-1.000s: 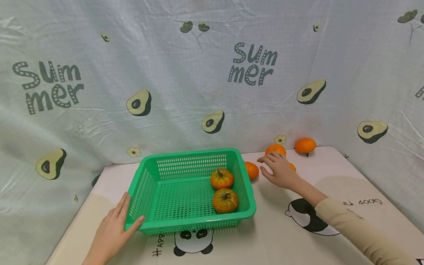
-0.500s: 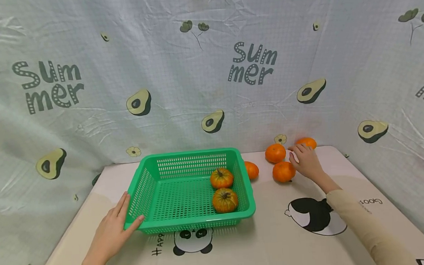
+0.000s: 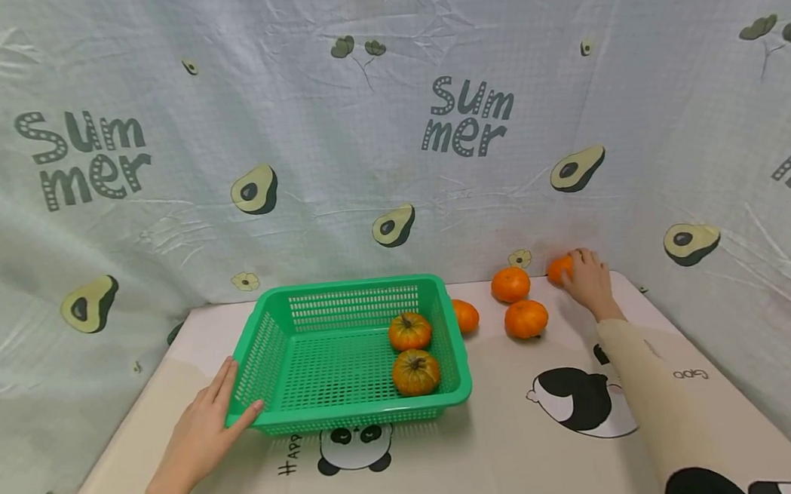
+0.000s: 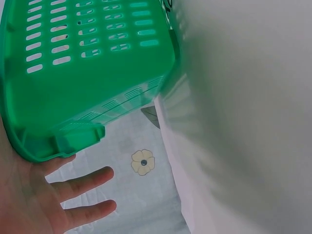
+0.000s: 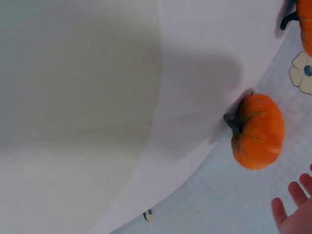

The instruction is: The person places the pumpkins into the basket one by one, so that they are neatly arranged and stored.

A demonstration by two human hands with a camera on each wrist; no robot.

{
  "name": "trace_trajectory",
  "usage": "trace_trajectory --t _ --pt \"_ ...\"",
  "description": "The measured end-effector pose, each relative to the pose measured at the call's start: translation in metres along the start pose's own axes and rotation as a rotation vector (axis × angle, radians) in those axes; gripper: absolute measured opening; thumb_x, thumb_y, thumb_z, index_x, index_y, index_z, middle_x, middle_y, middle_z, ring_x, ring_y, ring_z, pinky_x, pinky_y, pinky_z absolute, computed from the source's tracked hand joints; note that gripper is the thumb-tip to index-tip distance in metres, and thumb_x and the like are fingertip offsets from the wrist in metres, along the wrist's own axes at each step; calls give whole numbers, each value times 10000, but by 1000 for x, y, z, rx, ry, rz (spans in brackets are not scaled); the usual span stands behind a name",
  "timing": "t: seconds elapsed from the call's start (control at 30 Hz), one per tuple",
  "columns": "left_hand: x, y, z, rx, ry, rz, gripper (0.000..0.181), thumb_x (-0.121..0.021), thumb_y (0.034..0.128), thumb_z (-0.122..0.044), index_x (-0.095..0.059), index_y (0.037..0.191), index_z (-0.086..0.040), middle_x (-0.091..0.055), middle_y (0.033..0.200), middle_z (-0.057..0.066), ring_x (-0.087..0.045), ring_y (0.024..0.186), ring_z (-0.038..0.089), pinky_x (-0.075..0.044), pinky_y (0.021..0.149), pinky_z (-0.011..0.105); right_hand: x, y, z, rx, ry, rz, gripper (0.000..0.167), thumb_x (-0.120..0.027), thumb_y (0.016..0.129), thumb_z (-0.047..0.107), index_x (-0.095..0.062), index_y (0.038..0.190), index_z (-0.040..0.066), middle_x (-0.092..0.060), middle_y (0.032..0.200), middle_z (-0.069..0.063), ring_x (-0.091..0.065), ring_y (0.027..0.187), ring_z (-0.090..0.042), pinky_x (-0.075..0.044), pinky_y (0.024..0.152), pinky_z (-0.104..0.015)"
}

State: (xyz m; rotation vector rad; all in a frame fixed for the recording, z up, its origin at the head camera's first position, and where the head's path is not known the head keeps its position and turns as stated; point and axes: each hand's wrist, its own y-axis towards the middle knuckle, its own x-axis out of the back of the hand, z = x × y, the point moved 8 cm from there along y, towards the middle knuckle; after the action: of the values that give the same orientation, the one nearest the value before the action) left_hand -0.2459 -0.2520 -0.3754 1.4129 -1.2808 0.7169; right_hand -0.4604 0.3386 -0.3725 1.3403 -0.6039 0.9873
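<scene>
My left hand rests against the near left corner of a green plastic basket, its fingers extended along the rim; the left wrist view shows them straight and spread beneath the basket's edge. Inside, at the right, lie two small orange-green pumpkins. At the back right of the table, my right hand reaches over an orange pumpkin, partly covering it in the head view. The right wrist view shows loosely bent fingers apart from that pumpkin, which has a dark stem.
Two more orange pumpkins stand between the basket and my right hand. Another orange pumpkin sits close by the basket's right wall, partly hidden. A printed cloth curtain encloses the table at the back and sides.
My right hand has moved right and back, past the two middle pumpkins, to the far right one. The left hand stays at the basket. The pumpkins have not visibly been moved.
</scene>
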Motion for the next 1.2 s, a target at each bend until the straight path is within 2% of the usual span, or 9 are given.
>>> trace_trajectory --t 0.1,0.23,0.33,0.43,0.6,0.83,1.07,1.2 --pt "1 1 1 -4 0 -4 774 -503 874 -432 -200 1398 51 -226 1450 226 -383 1161 470 -350 892 587 -11 2 -10 -79 -16 121 509 -443 875 167 -335 1283 -117 -319 1303 -319 -284 1169 -481 -277 884 -642" --pt "3 2 1 -15 4 -8 772 -511 873 -418 -205 1393 63 -232 1444 237 -383 1161 475 -348 900 582 -21 1 -18 -143 -41 233 583 -407 887 193 -226 1346 -116 -228 1363 -328 -217 1209 -504 -233 907 -677" --pt "5 4 1 -21 9 -10 773 -511 873 -416 -200 1392 66 -227 1445 238 -385 1159 475 -349 899 579 -26 -1 -20 -167 -45 289 588 -403 896 204 -202 1357 -102 -198 1368 -338 -195 1205 -522 -218 903 -692" --pt "7 5 0 -22 8 -6 773 -508 875 -415 -192 1396 61 -218 1451 232 -387 1158 471 -353 895 577 -29 -3 -19 -173 -44 309 567 -429 892 211 -235 1348 -64 -198 1353 -346 -197 1181 -539 -223 884 -699" --pt "7 5 1 -20 7 -7 774 -506 875 -421 -194 1397 57 -221 1450 231 -388 1156 476 -357 890 583 -27 -6 -15 -144 -61 247 543 -489 869 222 -301 1313 -27 -229 1293 -356 -236 1118 -547 -283 828 -671" --pt "2 1 0 -19 -10 -22 763 -525 868 -405 -221 1388 63 -247 1438 237 -393 1156 475 -361 894 580 -13 -10 -7 -63 -125 81 584 -605 821 263 -394 1166 -158 -322 1127 -374 -320 972 -528 -370 701 -611" --pt "0 0 1 -11 -19 -18 759 -518 872 -407 -217 1392 56 -238 1445 229 -391 1163 468 -359 893 579 -10 -13 -6 -74 -134 49 669 -640 803 276 -349 1169 -203 -337 1221 -394 -313 1067 -524 -371 780 -604" --pt "0 0 2 -2 -14 -13 764 -512 872 -418 -212 1396 50 -234 1448 224 -395 1162 463 -363 886 580 -13 -14 -5 -83 -146 51 660 -657 786 288 -360 1136 -186 -378 1124 -395 -331 1021 -522 -385 765 -589"
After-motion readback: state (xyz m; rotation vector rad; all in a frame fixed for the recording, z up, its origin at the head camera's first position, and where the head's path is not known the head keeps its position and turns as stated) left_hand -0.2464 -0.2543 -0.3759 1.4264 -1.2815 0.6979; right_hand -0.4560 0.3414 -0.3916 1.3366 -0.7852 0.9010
